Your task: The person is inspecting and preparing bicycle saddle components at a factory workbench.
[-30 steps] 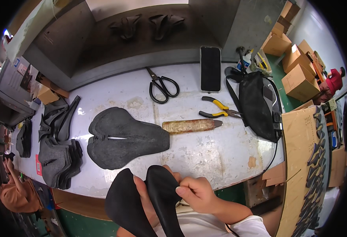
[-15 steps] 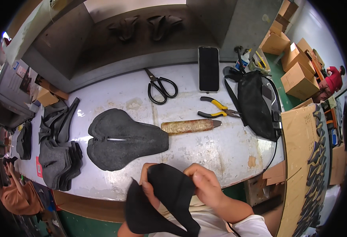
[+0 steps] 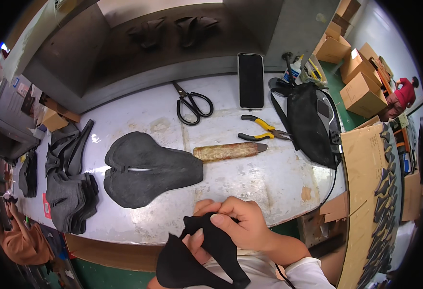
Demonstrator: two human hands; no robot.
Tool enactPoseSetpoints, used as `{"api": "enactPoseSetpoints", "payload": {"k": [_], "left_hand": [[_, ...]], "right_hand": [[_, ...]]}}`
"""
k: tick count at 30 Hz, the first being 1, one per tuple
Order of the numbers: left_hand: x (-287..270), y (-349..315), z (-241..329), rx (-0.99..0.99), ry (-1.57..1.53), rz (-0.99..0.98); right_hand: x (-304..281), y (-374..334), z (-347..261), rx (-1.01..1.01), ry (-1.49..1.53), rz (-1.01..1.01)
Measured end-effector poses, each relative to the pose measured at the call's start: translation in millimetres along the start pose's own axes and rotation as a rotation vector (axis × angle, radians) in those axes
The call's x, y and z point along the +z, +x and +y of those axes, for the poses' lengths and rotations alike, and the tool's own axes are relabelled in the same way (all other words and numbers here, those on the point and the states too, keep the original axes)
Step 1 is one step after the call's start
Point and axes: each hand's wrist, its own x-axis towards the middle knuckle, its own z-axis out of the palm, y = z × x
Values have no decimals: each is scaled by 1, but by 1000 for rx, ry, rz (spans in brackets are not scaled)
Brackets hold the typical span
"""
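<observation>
The left hand (image 3: 199,246) and right hand (image 3: 246,225) are pinching a black piece (image 3: 177,262) in their fingers, by the near edge of the worktop (image 3: 240,185). It is looking unfinished; a grey pad (image 3: 161,180) is lying flat beyond, and a grey stack (image 3: 69,200) is sitting at left.

Viewing a workshop. Noting, beyond the fingers (image 3: 242,209), scissors (image 3: 183,95), yellow-and-black pliers (image 3: 272,131) and a wrapped-handled tool (image 3: 226,151) on a scuffed worktable (image 3: 238,185). Finding stacked, repeated grey cut pieces (image 3: 70,204) left of the fingers. Also seeing cartons (image 3: 364,96) and a board (image 3: 362,159) of rowed dark pieces (image 3: 383,188) far to their right.
</observation>
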Motion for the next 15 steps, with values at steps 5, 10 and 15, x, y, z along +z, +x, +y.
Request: {"api": "enactPoseSetpoints", "payload": {"k": [5,10,15], "left_hand": [[-6,0,4,144,675,175],[-38,-16,-1,-8,1241,295],[-33,-13,-2,59,1101,268]], "right_hand": [[-17,4,-9,255,267,-108],[-23,12,-9,178,30,-153],[-21,15,-1,-33,-161,-160]]}}
